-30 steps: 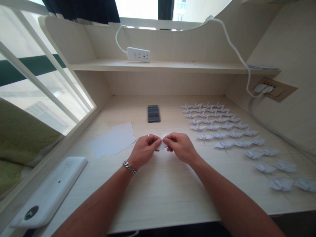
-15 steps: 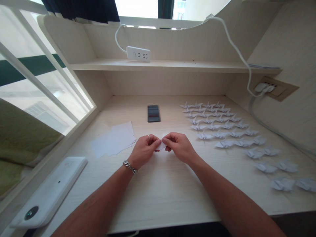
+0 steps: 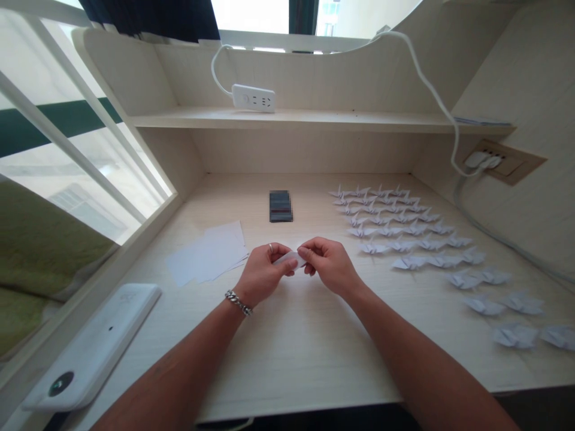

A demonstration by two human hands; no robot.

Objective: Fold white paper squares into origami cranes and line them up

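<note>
From my head camera I look down on both my hands, close together over the middle of the pale desk. My left hand is nearly closed, thumb and fingers pinching a small folded white paper, with the thumb lying across its face. My right hand is curled too, thumb and fingertips pinched together at the paper's right end; exactly how the folds run under my fingers I cannot tell. I wear a ring on a left finger and a chain bracelet at that wrist. Just beyond my left hand, to its left, lies a loose, fanned stack of white sheets. Straight ahead, further back, sits a small dark rectangular object, its surface blurred out. To the right of my right hand, folded paper cranes stand in rows, running from the back of the desk down towards its near right corner, where the shapes are softer to make out. A long white device lies along the left edge, and a white power strip rests on the shelf above the desk.
</note>
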